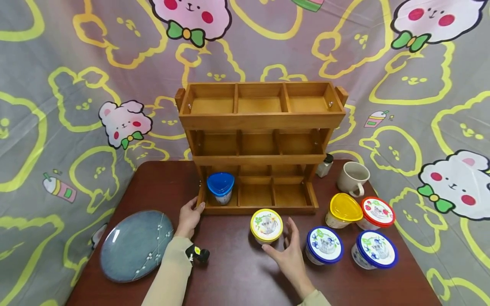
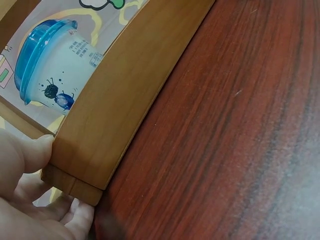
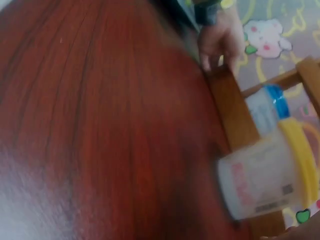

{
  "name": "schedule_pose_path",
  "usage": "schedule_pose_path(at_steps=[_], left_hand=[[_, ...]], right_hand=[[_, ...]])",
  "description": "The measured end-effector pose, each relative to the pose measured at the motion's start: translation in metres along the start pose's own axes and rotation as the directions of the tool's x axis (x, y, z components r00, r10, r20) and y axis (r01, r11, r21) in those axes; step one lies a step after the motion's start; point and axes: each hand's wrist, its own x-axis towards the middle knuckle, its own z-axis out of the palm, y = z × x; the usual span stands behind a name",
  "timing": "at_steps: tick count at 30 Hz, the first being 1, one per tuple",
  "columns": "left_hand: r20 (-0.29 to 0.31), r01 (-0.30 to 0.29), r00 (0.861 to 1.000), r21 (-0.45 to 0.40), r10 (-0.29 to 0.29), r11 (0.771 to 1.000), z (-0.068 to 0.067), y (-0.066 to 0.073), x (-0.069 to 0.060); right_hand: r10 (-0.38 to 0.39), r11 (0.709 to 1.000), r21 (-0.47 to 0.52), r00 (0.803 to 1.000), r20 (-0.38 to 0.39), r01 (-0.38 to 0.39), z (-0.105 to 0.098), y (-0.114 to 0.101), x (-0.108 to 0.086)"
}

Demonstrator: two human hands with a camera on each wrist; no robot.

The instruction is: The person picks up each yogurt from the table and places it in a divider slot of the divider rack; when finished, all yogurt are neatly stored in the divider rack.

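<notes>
A three-tier wooden shelf rack [image 1: 262, 122] stands at the back of the table. My left hand [image 1: 189, 218] grips the front left corner of its lowest tier, thumb above and fingers below. Inside that tier's left compartment is a blue-lidded cup [image 1: 220, 187], also seen in the left wrist view. In front of the rack is a yellow-lidded cup [image 1: 266, 226] with a printed white top. My right hand [image 1: 289, 255] is spread beside it, thumb near its lower edge and fingers on its right. Whether they touch the cup is unclear; the right wrist view is blurred.
Two blue-rimmed cups [image 1: 324, 245], another yellow-lidded cup [image 1: 344, 210] and a red-rimmed cup [image 1: 377, 212] stand at the right. Behind them are a mug [image 1: 353, 177] and a small dark-capped jar [image 1: 325, 165]. A blue-grey plate [image 1: 135, 246] lies at the left.
</notes>
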Motion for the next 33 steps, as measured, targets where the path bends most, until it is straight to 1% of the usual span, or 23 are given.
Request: schedule_pose_path(at_steps=[3, 5, 12, 18, 26, 28, 31, 33], left_hand=[[0.0, 0.004, 1.0, 0.002, -0.004, 1.0, 0.0, 0.0, -0.001], [-0.003, 0.003, 1.0, 0.002, -0.003, 1.0, 0.0, 0.0, -0.001], [-0.019, -0.014, 1.0, 0.003, 0.014, 1.0, 0.0, 0.0, 0.0], [-0.014, -0.019, 1.0, -0.002, 0.019, 1.0, 0.001, -0.001, 0.0], [-0.014, -0.028, 1.0, 0.002, 0.028, 1.0, 0.002, -0.002, 0.0], [-0.013, -0.027, 1.0, 0.003, 0.027, 1.0, 0.002, -0.002, 0.0], [-0.013, -0.024, 1.0, 0.007, 0.024, 1.0, 0.002, -0.002, 0.0], [-0.014, -0.023, 1.0, 0.01, 0.023, 1.0, 0.001, -0.001, 0.0]], right_hand=[[0.025, 0.999, 0.043, 1.0, 0.015, -0.025, 0.0, 0.009, 0.007], [0.023, 0.998, 0.066, 0.999, 0.023, -0.025, 0.0, 0.02, 0.012], [0.048, 0.993, 0.101, 0.996, 0.07, -0.055, 0.005, 0.029, 0.023], [0.032, 0.997, 0.065, 0.996, 0.083, -0.038, 0.008, 0.031, 0.027], [0.01, 1.0, 0.007, 0.998, 0.056, -0.01, 0.011, 0.034, 0.032], [0.01, 1.0, -0.005, 0.998, 0.06, -0.01, 0.012, 0.033, 0.033], [0.017, 0.999, -0.029, 0.997, 0.074, -0.015, 0.013, 0.028, 0.033], [0.015, 0.999, -0.045, 0.997, 0.082, -0.011, 0.013, 0.019, 0.032]])
